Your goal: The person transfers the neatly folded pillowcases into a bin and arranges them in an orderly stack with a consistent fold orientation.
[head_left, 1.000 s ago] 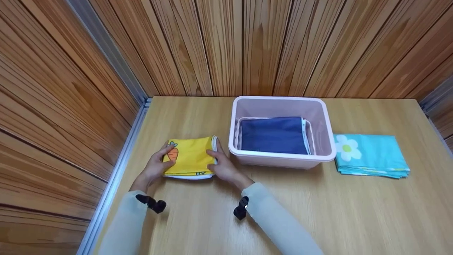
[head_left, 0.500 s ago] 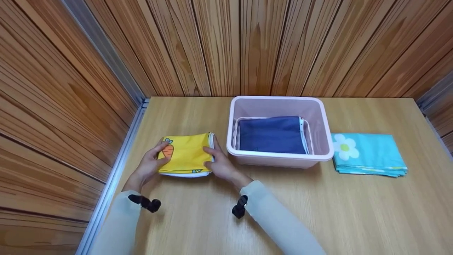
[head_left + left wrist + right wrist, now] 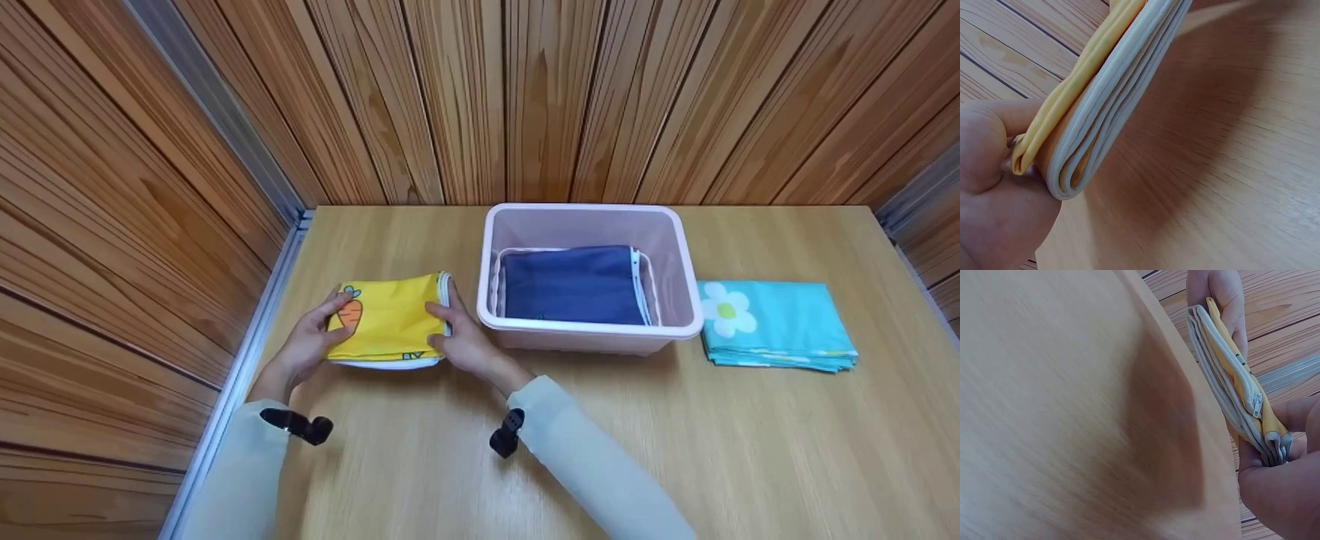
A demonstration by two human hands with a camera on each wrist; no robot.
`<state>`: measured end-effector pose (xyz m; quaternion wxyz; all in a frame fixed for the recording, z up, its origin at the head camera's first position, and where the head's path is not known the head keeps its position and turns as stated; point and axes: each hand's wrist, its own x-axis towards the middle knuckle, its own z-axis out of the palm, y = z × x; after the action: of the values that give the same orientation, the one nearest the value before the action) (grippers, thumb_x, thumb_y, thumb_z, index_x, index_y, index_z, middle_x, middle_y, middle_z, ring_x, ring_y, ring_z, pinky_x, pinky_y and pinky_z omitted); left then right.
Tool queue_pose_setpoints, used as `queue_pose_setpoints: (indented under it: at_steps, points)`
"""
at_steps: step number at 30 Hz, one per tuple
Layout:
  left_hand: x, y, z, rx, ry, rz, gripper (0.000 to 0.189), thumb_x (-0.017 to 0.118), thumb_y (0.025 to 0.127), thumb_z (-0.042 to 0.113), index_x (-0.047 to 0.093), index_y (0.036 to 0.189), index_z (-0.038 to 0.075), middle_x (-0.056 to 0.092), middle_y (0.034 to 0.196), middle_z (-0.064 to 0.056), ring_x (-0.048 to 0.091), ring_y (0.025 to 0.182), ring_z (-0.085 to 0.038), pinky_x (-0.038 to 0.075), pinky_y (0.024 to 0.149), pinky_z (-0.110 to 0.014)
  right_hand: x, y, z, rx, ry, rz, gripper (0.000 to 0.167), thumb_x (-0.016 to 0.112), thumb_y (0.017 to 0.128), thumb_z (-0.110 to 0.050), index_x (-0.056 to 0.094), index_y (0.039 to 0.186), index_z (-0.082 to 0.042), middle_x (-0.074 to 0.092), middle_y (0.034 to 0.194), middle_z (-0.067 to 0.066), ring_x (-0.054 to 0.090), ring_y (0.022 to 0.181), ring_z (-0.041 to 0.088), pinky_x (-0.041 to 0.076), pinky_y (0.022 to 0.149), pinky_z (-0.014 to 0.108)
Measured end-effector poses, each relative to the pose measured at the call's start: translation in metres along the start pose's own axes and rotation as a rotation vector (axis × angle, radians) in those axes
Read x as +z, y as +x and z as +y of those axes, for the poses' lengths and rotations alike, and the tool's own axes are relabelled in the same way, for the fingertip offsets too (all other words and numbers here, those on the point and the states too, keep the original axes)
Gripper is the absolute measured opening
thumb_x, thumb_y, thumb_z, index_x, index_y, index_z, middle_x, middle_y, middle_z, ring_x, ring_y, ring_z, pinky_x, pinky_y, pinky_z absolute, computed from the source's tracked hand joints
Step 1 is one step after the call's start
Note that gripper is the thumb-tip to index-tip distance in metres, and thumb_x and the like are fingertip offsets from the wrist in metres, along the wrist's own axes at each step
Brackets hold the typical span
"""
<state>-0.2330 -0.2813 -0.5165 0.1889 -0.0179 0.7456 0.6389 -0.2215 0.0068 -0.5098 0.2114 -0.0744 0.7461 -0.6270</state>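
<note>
Between my hands is a folded yellow cloth cover (image 3: 394, 315) with a carrot print and white lining. My left hand (image 3: 300, 345) grips its left edge, thumb on top and fingers mostly hidden beneath. At the opposite edge my right hand (image 3: 471, 341) holds the layers, some fingers behind them. In the right wrist view a zipper pull (image 3: 1257, 406) shows on the side of the folds. Both wrist views show a gap and a shadow between the cover and the wooden table (image 3: 1230, 169), so it is held above the surface.
A pale pink plastic bin (image 3: 589, 336) stands right of my right hand, with a folded navy cloth (image 3: 574, 285) lying inside. Beyond it lies a folded turquoise cloth (image 3: 787, 319) with a white flower. Wood-panelled walls (image 3: 540, 97) border the table at the back and sides.
Both hands have carried the yellow cover slightly left and farther from me, still gripping it at both edges. The bin and turquoise cloth shift only with the head view.
</note>
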Motion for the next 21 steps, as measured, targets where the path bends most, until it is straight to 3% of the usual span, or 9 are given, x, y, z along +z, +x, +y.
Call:
queue_pose_setpoints:
  at_steps: [3, 7, 12, 21]
  points:
    - [-0.001, -0.002, 0.003, -0.002, 0.007, -0.004, 0.063, 0.056, 0.103, 0.004, 0.034, 0.16, 0.019, -0.001, 0.171, 0.009, -0.003, 0.157, -0.019, 0.033, 0.112, -0.022, 0.0, -0.001, -0.003, -0.005, 0.001, -0.007, 0.059, 0.059, 0.097, 0.003, 0.044, 0.153, -0.005, -0.014, 0.17, -0.01, -0.01, 0.155, 0.013, 0.001, 0.125, 0.032]
    - [-0.002, -0.004, 0.008, 0.014, 0.009, -0.019, 0.064, 0.057, 0.103, 0.004, 0.032, 0.16, 0.017, -0.003, 0.171, 0.008, -0.004, 0.157, -0.02, 0.039, 0.104, -0.015, -0.001, -0.003, -0.006, -0.028, -0.01, -0.007, 0.059, 0.059, 0.097, 0.002, 0.044, 0.153, -0.005, -0.014, 0.17, -0.011, -0.01, 0.155, 0.012, 0.002, 0.125, 0.032]
    - [-0.005, -0.007, 0.014, 0.018, -0.002, -0.029, 0.065, 0.058, 0.103, 0.005, 0.031, 0.161, 0.017, -0.005, 0.171, 0.007, 0.001, 0.157, -0.023, 0.045, 0.097, -0.015, -0.001, -0.004, -0.012, -0.022, -0.029, -0.012, 0.058, 0.059, 0.099, 0.0, 0.043, 0.154, -0.008, -0.015, 0.169, -0.013, -0.01, 0.155, 0.011, 0.003, 0.125, 0.032]
    - [-0.006, -0.01, 0.025, -0.009, -0.036, -0.018, 0.069, 0.064, 0.101, 0.014, 0.031, 0.161, 0.023, -0.004, 0.171, 0.012, 0.03, 0.144, -0.025, 0.049, 0.093, -0.018, -0.002, -0.007, -0.022, -0.064, -0.018, -0.003, 0.059, 0.059, 0.098, 0.002, 0.042, 0.154, -0.007, -0.015, 0.17, -0.012, -0.01, 0.155, 0.012, 0.005, 0.125, 0.031]
